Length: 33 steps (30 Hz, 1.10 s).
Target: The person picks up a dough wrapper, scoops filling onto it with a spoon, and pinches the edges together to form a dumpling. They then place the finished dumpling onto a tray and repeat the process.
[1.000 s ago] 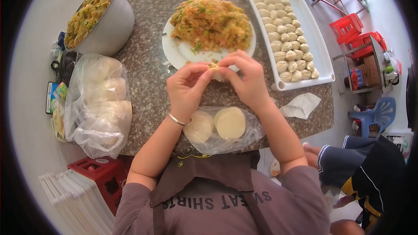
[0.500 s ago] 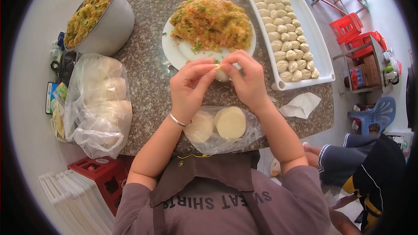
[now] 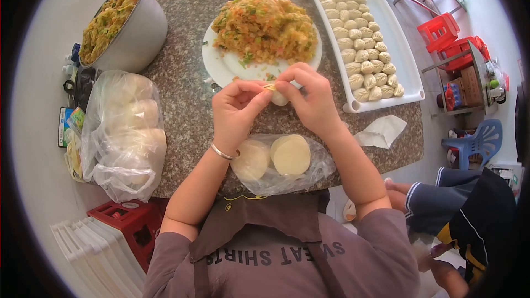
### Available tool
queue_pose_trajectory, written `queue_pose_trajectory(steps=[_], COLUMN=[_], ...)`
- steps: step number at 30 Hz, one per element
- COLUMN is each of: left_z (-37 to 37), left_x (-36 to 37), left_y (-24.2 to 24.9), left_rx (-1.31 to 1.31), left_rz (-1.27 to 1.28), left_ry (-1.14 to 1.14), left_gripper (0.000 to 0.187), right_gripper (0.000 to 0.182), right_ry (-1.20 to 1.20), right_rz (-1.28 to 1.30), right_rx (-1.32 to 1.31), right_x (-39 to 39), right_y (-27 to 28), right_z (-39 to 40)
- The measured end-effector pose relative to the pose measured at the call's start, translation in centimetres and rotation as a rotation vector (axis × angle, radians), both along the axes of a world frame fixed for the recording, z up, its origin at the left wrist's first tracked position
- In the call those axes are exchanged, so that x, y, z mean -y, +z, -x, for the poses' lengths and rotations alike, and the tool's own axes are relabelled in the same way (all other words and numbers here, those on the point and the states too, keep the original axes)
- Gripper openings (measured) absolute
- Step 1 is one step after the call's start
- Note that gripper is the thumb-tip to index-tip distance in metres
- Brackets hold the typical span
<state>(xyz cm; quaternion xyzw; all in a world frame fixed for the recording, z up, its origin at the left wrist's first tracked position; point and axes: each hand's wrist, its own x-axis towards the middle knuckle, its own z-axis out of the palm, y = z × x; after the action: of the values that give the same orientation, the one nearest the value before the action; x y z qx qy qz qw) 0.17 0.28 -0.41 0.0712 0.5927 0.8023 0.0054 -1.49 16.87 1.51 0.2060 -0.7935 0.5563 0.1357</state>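
Between my two hands is a small pale dumpling point(image 3: 279, 98), its filling showing in a narrow gap at the top. My left hand point(image 3: 238, 111), with a bracelet at the wrist, pinches one end of it. Thumb and fingers of my right hand point(image 3: 310, 95) press the dough on the other side. Just beyond lies a white plate point(image 3: 212, 66) heaped with chopped orange and green filling point(image 3: 265, 27). Nearer my body, two stacks of round wrappers point(image 3: 291, 155) rest on a clear plastic bag point(image 3: 320, 166).
A white tray point(image 3: 406, 72) of pleated dumplings point(image 3: 361, 44) stands at the right, beside a crumpled white tissue point(image 3: 382, 131). On the left are a metal pot point(image 3: 141, 38) of filling and a bag of wrapper stacks point(image 3: 130, 127). Another person point(image 3: 464, 215) sits at the lower right.
My fingers have shifted slightly along the dumpling's edge, and the gap with filling shows more clearly. The view has moved a little; the other person's arm at the lower right has shifted.
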Motion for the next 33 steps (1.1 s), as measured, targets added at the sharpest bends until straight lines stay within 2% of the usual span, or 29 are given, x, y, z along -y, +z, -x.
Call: queue_pose_trajectory(steps=[8,13,16,21,26,28,33], left_z=[0.4,-0.1,0.2,0.3,-0.3,-0.2,0.3], left_x=[0.6,0.3,0.2,0.2,-0.2,0.0,0.1], left_y=[0.6,0.2,-0.6,-0.8,0.9,0.4,-0.4], left_rx=[0.164,-0.051,-0.122,-0.162,-0.140,-0.228,-0.101], left_rz=[-0.097,0.120,0.114,0.152,0.251,0.317,0.123], left_ry=[-0.094,-0.015,0.010,0.016,0.058,0.075,0.023], left_gripper=[0.014,0.015,0.014,0.012,0.010,0.012,0.013], right_gripper=[0.010,0.010,0.010,0.010,0.010,0.010,0.011], right_ry=[0.018,0.008,-0.005,-0.024,0.028,0.048,-0.031], right_rz=[-0.005,-0.012,-0.004,0.013,-0.012,-0.009,0.011], right_rx=[0.038,0.016,0.006,0.014,0.018,0.020,0.052], right_x=[-0.1,0.1,0.2,0.1,0.0,0.1,0.0], right_y=[0.1,0.0,0.0,-0.1,0.0,0.0,0.0], right_z=[-0.1,-0.1,-0.2,-0.1,0.0,-0.1,-0.1])
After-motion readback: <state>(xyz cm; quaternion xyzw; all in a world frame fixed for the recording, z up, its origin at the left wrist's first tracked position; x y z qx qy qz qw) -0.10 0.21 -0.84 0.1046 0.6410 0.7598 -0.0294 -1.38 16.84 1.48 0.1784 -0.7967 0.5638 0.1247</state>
